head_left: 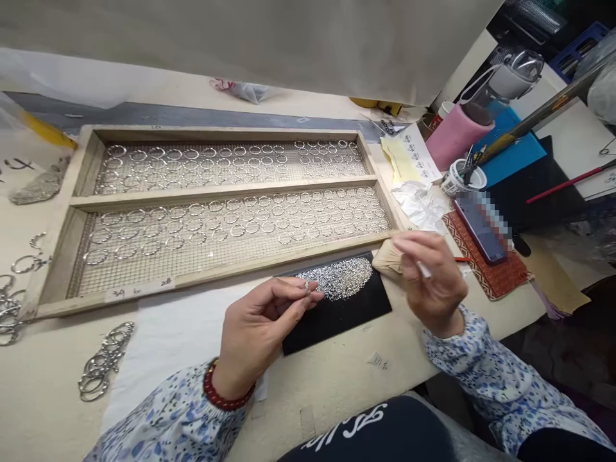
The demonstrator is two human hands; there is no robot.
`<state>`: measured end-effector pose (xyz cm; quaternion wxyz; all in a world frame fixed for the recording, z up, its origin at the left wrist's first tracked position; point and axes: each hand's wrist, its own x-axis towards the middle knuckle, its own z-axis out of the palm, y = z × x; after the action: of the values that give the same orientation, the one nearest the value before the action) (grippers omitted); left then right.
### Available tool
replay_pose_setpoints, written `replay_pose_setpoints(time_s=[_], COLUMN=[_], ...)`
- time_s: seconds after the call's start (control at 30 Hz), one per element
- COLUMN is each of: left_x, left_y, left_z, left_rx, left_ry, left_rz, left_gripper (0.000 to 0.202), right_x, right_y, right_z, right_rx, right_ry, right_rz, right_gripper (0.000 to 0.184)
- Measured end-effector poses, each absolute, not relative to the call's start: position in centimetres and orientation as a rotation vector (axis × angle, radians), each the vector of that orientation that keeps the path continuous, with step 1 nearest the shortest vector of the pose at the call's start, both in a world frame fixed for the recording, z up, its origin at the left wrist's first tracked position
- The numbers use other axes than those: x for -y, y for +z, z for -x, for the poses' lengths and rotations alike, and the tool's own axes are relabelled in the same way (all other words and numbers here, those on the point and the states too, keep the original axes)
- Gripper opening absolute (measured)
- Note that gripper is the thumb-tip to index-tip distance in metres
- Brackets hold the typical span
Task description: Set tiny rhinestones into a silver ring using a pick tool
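My left hand [262, 321] pinches a small silver ring [307, 287] between thumb and fingertips, just above a black mat [337, 317]. A heap of tiny silver beads [339, 279] lies on that mat. My right hand [428, 279] hovers to the right of the heap, fingers curled round a thin white stick [423, 268] that is partly blurred. Beyond the hands lies a wooden tray [231, 194] with a wire mesh floor, filled with rows of silver rings [231, 224].
Loose silver rings lie in a pile [103, 362] at front left and more at the left edge [9, 308]. A phone [479, 224] rests on a red woven mat at right. A pink bottle [462, 131], a small cup [462, 176] and papers [409, 160] stand behind it.
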<state>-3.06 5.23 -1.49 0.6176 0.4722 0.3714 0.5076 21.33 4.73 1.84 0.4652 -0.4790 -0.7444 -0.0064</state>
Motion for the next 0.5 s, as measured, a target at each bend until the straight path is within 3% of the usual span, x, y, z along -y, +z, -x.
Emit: replay_pose_setpoints(time_s=[0.5], left_x=[-5.1], left_y=[-1.7], left_z=[3.1], left_rx=[-0.843], left_ry=[1.189], left_rz=[-1.094], left_gripper=[0.005], right_x=[-3.0], right_y=[-1.7], right_z=[-25.6], right_rx=[2.255], right_ry=[-0.479], right_rz=[1.388], right_gripper=[0.034])
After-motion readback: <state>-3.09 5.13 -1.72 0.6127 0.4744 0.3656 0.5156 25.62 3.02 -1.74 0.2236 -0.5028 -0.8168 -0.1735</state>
